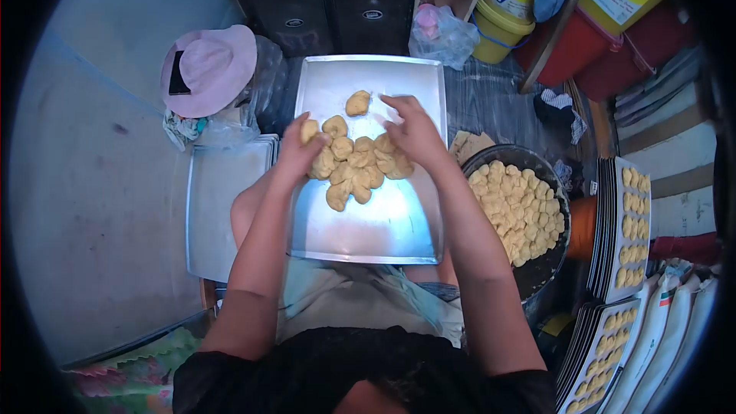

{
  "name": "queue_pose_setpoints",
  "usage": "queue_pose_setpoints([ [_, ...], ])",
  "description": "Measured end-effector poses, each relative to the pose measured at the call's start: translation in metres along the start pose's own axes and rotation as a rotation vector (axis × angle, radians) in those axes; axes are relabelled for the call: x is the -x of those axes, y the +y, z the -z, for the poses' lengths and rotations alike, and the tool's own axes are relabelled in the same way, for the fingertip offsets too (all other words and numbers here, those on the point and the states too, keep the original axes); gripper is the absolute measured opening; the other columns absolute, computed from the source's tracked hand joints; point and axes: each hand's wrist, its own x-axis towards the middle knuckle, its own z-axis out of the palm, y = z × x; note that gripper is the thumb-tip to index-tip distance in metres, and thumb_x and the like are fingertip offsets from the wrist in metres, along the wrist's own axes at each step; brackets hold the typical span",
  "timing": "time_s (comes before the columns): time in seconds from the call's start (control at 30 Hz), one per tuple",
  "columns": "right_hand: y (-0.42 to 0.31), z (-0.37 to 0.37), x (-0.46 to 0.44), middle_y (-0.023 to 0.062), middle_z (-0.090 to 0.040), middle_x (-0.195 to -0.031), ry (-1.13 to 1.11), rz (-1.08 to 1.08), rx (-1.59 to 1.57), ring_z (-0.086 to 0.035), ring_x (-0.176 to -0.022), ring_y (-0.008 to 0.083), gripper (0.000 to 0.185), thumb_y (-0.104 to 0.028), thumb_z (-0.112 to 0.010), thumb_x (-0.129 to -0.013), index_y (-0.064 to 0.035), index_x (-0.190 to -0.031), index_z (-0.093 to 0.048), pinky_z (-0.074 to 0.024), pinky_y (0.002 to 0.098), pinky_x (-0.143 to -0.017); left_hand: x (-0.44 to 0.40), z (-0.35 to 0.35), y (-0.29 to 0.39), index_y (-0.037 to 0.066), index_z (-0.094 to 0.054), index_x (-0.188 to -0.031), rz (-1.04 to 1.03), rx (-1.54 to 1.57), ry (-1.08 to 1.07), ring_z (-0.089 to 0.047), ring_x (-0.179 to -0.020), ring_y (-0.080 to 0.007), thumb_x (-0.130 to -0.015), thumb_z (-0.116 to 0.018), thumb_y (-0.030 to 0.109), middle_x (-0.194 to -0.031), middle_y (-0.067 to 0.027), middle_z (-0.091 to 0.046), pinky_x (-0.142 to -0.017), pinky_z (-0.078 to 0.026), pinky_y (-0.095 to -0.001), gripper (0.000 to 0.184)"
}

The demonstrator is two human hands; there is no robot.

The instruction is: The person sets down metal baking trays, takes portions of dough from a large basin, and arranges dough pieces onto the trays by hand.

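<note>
Black shirt (368, 368) comes nearest, then the lap (345, 299), bearing a metal tray (337, 241). Parting dough lumps from the pile (354, 172) on it looks like the step in hand: the left hand (297, 152) has its grip around one lump (309, 132); the right hand (418, 134), fingers spread beside the pile, seems to hold nothing. What's called for, I'd judge, is a gentle pull (they look soft and clingy). Bowl (540, 276) and stacked trays (603, 222) stand right, hat (207, 65) left.

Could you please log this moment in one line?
left hand: around dough piece; right hand: open, by dough pile; tray: beneath dough
</note>
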Motion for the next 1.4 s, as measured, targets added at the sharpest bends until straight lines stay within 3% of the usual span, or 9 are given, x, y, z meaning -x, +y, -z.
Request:
queue_pose_setpoints([
  [0.13,0.023,-0.063,-0.058,0.0192,-0.050,-0.141,-0.115,0.270,0.439,-0.053,-0.123,0.0361,0.064,-0.009,-0.067,-0.080,-0.0230,-0.141,-0.052,-0.0457,0.0415,-0.100,-0.013,0.009,0.053,0.016,-0.058,-0.135,-0.064,-0.728,-0.144,-0.055,-0.119,-0.0344,-0.074,-0.080,0.032,-0.134,-0.0189,-0.053,-0.100,-0.040,-0.0441,0.067],
  [0.23,0.025,-0.049,-0.092,0.0179,-0.062,-0.123,-0.367,-0.021,0.389,-0.061,-0.110,0.0356,0.053,-0.022,-0.073,-0.079,-0.0187,-0.129,-0.057,-0.0496,0.0423,-0.092,-0.037,0.007,0.049,0.017,-0.067,-0.119,-0.239,-0.655,-0.306,-0.060,-0.110,-0.0321,-0.074,-0.078,0.032,-0.116,-0.0146,-0.065,-0.096,-0.042,-0.0458,0.048],
  [0.3,0.008,-0.042,-0.109,0.0155,-0.066,-0.110,-0.118,-0.203,0.295,-0.065,-0.100,0.0358,0.049,-0.028,-0.076,-0.077,-0.0157,-0.121,-0.058,-0.0513,0.0435,-0.086,-0.064,0.005,0.044,0.013,-0.069,-0.106,-0.065,-0.504,-0.469,-0.065,-0.100,-0.0311,-0.080,-0.072,0.029,-0.098,-0.0131,-0.071,-0.090,-0.044,-0.0474,0.030],
  [0.47,-0.006,-0.066,-0.145,0.0154,-0.067,-0.097,0.359,-0.143,0.243,-0.067,-0.089,0.0361,0.045,-0.036,-0.075,-0.081,-0.0090,-0.112,-0.057,-0.0520,0.0457,-0.075,-0.120,-0.016,0.019,0.006,-0.068,-0.102,-0.117,-0.327,0.158,-0.068,-0.083,-0.0366,-0.085,-0.069,0.027,-0.086,-0.0165,-0.070,-0.076,-0.052,-0.0446,0.026],
  [0.6,0.000,-0.077,-0.135,0.0148,-0.064,-0.110,0.066,-0.210,0.662,-0.064,-0.102,0.0324,0.036,-0.032,-0.071,-0.084,-0.0106,-0.112,-0.060,-0.0512,0.0450,-0.080,-0.138,-0.027,0.010,0.008,-0.066,-0.105,-0.158,-0.474,0.173,-0.068,-0.087,-0.0363,-0.086,-0.068,0.029,-0.088,-0.0167,-0.071,-0.077,-0.053,-0.0457,0.028],
  [0.77,-0.013,-0.078,-0.055,0.0141,-0.066,-0.102,-0.630,-0.077,0.265,-0.066,-0.094,0.0284,0.032,-0.022,-0.073,-0.076,-0.0076,-0.103,-0.067,-0.0507,0.0378,-0.087,-0.141,-0.018,0.034,0.009,-0.065,-0.112,0.102,-0.531,-0.013,-0.068,-0.093,-0.0361,-0.085,-0.068,0.032,-0.096,-0.0172,-0.071,-0.078,-0.053,-0.0459,0.035],
  [0.93,0.014,-0.029,-0.075,0.0011,-0.063,-0.076,-0.145,-0.215,-0.243,-0.057,-0.066,0.0104,0.019,-0.006,-0.071,-0.074,-0.0025,-0.092,-0.067,-0.0507,0.0280,-0.064,-0.144,-0.013,0.019,0.009,-0.063,-0.120,-0.013,-0.313,-0.112,-0.068,-0.093,-0.0390,-0.083,-0.069,0.031,-0.098,-0.0206,-0.071,-0.078,-0.053,-0.0480,0.043],
  [1.17,0.051,-0.026,-0.115,0.0172,-0.065,-0.105,0.253,-0.109,0.265,-0.063,-0.099,0.0351,0.024,-0.016,-0.068,-0.080,-0.0045,-0.100,-0.073,-0.0496,0.0435,-0.089,-0.128,-0.039,0.055,0.013,-0.070,-0.116,-0.318,-0.681,0.112,-0.057,-0.110,-0.0287,-0.083,-0.068,0.025,-0.115,-0.0080,-0.065,-0.094,-0.038,-0.0450,0.036],
  [1.4,0.055,0.044,-0.021,0.0133,-0.065,-0.104,-0.470,-0.107,0.141,-0.064,-0.096,0.0275,0.048,-0.008,-0.072,-0.067,-0.0065,-0.115,-0.067,-0.0507,0.0361,-0.089,-0.138,-0.054,0.065,0.016,-0.075,-0.105,-0.479,-0.782,-0.156,-0.057,-0.112,-0.0267,-0.083,-0.068,0.020,-0.115,-0.0059,-0.066,-0.095,-0.032,-0.0466,0.023],
])
